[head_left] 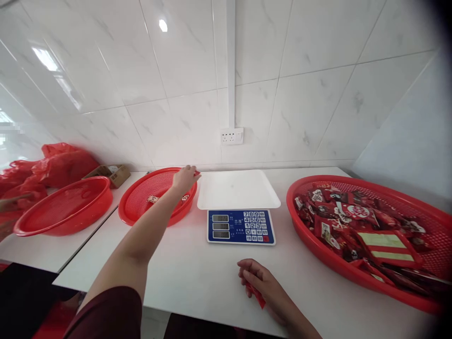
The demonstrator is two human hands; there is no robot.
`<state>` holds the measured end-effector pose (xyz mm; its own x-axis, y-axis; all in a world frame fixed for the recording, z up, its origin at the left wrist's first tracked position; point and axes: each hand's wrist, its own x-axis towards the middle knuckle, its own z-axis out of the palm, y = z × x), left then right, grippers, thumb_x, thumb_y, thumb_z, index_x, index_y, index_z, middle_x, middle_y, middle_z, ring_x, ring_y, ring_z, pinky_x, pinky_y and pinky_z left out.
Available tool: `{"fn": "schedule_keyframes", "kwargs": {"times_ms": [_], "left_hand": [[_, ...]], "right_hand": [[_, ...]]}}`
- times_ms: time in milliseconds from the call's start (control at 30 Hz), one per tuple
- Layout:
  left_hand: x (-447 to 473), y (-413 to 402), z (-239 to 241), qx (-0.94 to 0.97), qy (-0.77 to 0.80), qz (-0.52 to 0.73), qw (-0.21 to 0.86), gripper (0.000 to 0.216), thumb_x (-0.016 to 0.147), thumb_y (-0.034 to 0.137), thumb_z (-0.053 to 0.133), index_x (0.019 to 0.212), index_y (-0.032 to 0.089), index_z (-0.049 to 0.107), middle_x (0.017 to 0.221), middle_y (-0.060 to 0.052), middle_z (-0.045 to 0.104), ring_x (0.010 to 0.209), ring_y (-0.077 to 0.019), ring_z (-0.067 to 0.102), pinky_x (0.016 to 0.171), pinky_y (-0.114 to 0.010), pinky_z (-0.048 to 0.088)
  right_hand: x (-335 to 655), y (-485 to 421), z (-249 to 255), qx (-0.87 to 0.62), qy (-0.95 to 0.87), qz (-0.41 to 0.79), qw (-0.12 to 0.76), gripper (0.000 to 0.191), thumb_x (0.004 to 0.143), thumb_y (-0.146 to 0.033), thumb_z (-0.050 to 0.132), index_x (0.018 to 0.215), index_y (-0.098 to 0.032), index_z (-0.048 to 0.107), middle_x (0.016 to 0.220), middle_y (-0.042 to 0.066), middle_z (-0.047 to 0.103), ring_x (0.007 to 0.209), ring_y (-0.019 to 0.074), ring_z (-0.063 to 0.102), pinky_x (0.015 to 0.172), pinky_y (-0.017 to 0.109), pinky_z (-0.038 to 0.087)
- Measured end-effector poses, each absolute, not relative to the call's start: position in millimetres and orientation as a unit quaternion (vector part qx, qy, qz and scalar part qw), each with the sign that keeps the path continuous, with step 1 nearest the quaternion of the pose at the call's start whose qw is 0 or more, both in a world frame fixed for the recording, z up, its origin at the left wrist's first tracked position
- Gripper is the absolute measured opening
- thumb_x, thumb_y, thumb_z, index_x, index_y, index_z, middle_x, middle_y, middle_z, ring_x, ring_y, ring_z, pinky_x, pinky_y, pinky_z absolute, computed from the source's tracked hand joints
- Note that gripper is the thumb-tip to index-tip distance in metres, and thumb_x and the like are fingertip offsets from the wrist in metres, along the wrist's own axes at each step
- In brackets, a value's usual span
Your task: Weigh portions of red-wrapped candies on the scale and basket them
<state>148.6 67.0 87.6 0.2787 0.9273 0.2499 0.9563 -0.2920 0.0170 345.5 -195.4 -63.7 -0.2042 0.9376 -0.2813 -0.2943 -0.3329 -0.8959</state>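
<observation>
My left hand [185,179] reaches over the right rim of a round red plastic basket [136,190]. A bit of a small red packet [197,173] sticks out from its closed fingers. Inside that basket lie a few more small packets [152,199]. Close to the table's front edge, my right hand [263,281] is curled around a red packet [256,296], mostly covered by the fingers. Between and beyond my hands stands a digital scale [241,227] with a blue keypad and a white weighing tray [237,188] that bears nothing.
On the right, a large red basket [307,240] holds many red snack packets [356,212]. At left are another red basket [67,226], red plastic bags [67,165], a cardboard box [119,176] and another person's hand [16,202]. A socket [231,136] is on the tiled wall.
</observation>
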Motion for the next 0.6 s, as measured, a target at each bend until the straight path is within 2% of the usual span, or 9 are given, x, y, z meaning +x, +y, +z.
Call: {"fn": "schedule_keyframes", "kwargs": {"times_ms": [100,167,267,367,433,533,600], "left_hand": [[106,66,91,-0.764,-0.633,-0.098,0.076,0.047,0.088,0.051,0.035,0.113,0.017,0.054,0.106,-0.016,0.06,0.101,-0.0315,0.055,0.08,-0.043,0.044],[93,56,88,-0.756,-0.64,-0.103,0.087,0.05,0.088,0.051,0.033,0.117,0.015,0.052,0.114,-0.017,0.058,0.112,-0.0337,0.048,0.09,-0.048,0.037],[98,27,78,-0.786,-0.581,-0.183,0.103,0.048,0.092,0.046,0.028,0.124,0.017,0.048,0.127,-0.013,0.051,0.123,-0.0275,0.039,0.101,-0.044,0.029],[125,-15,56,-0.821,-0.439,-0.36,0.065,0.04,0.093,0.038,0.03,0.119,0.016,0.051,0.118,-0.011,0.057,0.113,-0.0219,0.048,0.095,-0.036,0.038],[147,-43,35,-0.83,-0.355,-0.43,0.013,0.034,0.092,0.034,0.035,0.114,0.016,0.053,0.11,-0.011,0.06,0.106,-0.0207,0.053,0.09,-0.034,0.043],[175,-75,2,-0.864,-0.249,-0.431,-0.079,0.028,0.091,0.028,0.04,0.112,0.017,0.054,0.102,-0.01,0.062,0.097,-0.0181,0.058,0.083,-0.03,0.047],[188,-87,-16,-0.892,-0.19,-0.387,-0.135,0.026,0.09,0.026,0.04,0.11,0.017,0.055,0.099,-0.009,0.064,0.094,-0.0168,0.06,0.08,-0.027,0.049]], "right_hand": [[346,-195,-62,-0.438,-0.36,0.69,0.449,0.035,0.072,-0.047,0.065,0.095,-0.021,0.061,0.083,0.003,0.055,0.073,0.015,0.052,0.056,0.026,0.043],[345,-194,-61,-0.429,-0.354,0.696,0.454,0.034,0.072,-0.046,0.065,0.095,-0.021,0.061,0.082,0.003,0.055,0.073,0.0153,0.054,0.057,0.026,0.043],[341,-194,-60,-0.427,-0.34,0.698,0.463,0.033,0.073,-0.045,0.065,0.095,-0.021,0.06,0.083,0.003,0.056,0.073,0.0157,0.057,0.057,0.027,0.044],[337,-193,-57,-0.448,-0.339,0.682,0.468,0.034,0.072,-0.046,0.065,0.093,-0.02,0.059,0.081,0.002,0.057,0.071,0.0157,0.059,0.055,0.027,0.044],[341,-192,-47,-0.468,-0.364,0.65,0.475,0.034,0.072,-0.046,0.064,0.092,-0.019,0.059,0.079,0.002,0.057,0.069,0.0154,0.059,0.055,0.027,0.045],[369,-188,-17,-0.519,-0.449,0.551,0.475,0.032,0.074,-0.045,0.061,0.094,-0.02,0.058,0.079,0.002,0.059,0.067,0.0148,0.059,0.056,0.028,0.047],[402,-186,12,-0.587,-0.502,0.438,0.459,0.031,0.076,-0.043,0.058,0.097,-0.021,0.058,0.08,0.002,0.061,0.062,0.0134,0.058,0.057,0.029,0.048]]}}
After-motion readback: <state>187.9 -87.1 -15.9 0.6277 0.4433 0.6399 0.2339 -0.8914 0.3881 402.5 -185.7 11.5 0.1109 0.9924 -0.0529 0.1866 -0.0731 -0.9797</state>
